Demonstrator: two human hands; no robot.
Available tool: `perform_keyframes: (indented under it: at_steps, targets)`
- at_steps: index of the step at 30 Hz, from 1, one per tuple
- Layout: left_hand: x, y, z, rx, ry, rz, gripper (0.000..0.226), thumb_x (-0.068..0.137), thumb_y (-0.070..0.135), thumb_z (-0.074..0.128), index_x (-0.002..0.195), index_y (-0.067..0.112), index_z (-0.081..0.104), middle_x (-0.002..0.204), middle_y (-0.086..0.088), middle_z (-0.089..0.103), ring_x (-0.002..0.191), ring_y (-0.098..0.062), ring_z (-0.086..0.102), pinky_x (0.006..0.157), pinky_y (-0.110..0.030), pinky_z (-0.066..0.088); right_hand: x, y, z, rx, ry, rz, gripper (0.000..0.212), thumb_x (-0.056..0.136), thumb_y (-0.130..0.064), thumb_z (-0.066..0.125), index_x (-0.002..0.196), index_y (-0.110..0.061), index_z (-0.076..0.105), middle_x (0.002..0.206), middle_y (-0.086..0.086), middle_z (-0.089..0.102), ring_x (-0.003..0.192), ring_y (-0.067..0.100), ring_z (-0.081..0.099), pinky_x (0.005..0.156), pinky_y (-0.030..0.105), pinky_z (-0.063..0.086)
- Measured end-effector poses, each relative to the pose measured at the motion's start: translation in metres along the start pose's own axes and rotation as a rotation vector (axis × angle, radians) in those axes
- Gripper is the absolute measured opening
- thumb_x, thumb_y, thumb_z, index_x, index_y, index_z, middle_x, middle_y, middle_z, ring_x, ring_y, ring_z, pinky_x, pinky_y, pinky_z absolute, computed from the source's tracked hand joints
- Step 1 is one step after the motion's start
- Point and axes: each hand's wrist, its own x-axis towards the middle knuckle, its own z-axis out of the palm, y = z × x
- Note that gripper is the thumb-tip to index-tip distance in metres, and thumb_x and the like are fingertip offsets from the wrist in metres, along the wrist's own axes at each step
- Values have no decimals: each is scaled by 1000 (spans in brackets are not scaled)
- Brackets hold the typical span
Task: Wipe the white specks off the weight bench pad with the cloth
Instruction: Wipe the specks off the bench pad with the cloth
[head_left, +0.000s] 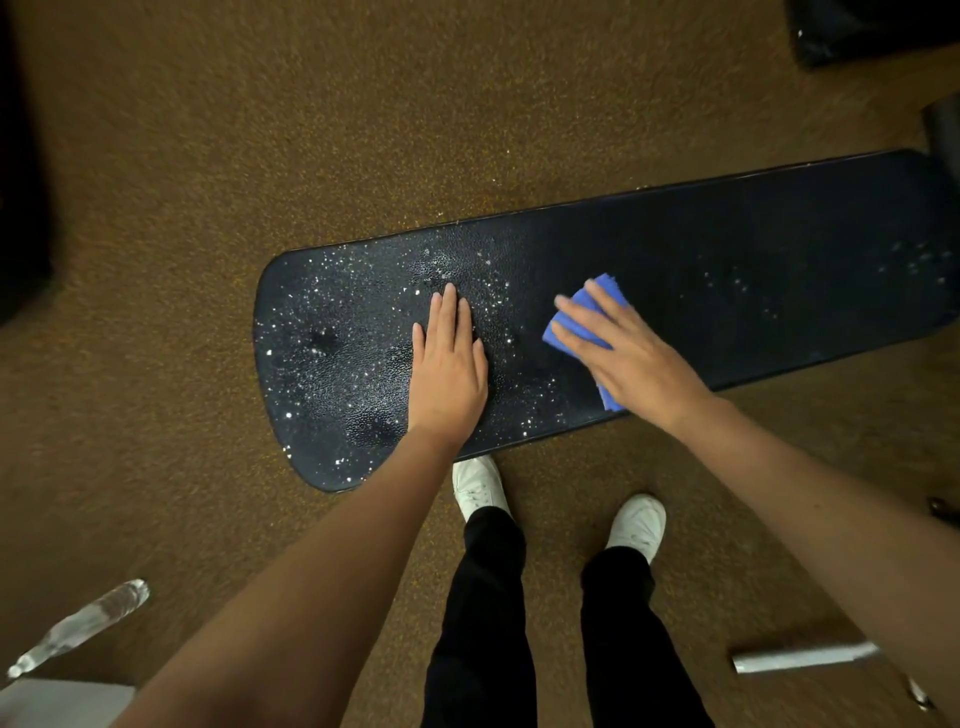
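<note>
Cloth lies under right hand fingers, seemingly flat.

This looks like a gym or a weight room. A long, dark, padded weight bench pad with a pebbled vinyl surface and rounded ends stretches across the middle. Under it lies a brown speckled floor of the rubbery, granulated kind laid in training rooms. At the near right a metal tube lies on the floor, and dark bulky equipment stands at the far right corner, too dim to name.
</note>
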Motion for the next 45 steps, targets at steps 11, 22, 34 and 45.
perform_keyframes:
  at_steps: [11, 22, 34, 45]
  targets:
    - [-3, -3, 6, 56, 6, 14, 52, 98, 23, 24, 145, 1, 18, 156, -13, 6, 144, -25, 3, 114, -43, 6, -24, -45, 14, 24, 33, 117, 67, 70, 10, 71, 132, -5, 50, 146, 14, 39, 137, 38, 23, 107, 56, 26]
    - [-5, -7, 10, 76, 23, 45, 52, 97, 23, 21, 144, 0, 18, 155, -15, 8, 143, -27, 5, 115, -45, 9, -26, -73, 28, 0, -32, 260, 87, 59, 6, 77, 138, -6, 42, 150, 13, 31, 139, 40, 19, 103, 58, 34]
    - [-21, -10, 7, -7, 77, 92, 44, 95, 9, 39, 138, -1, 35, 150, -20, 21, 139, -34, 20, 112, -51, 19, -22, -107, 46, 8, 92, 427, 76, 68, 6, 72, 137, -5, 42, 149, 14, 33, 139, 41, 20, 103, 60, 32]
    - [-23, -7, 9, -42, 93, 41, 48, 94, 5, 37, 141, 1, 29, 151, -20, 19, 140, -33, 16, 115, -45, 12, -24, -95, 35, 6, 170, 581, 66, 76, 8, 65, 137, -1, 42, 148, 16, 33, 138, 44, 20, 106, 59, 30]
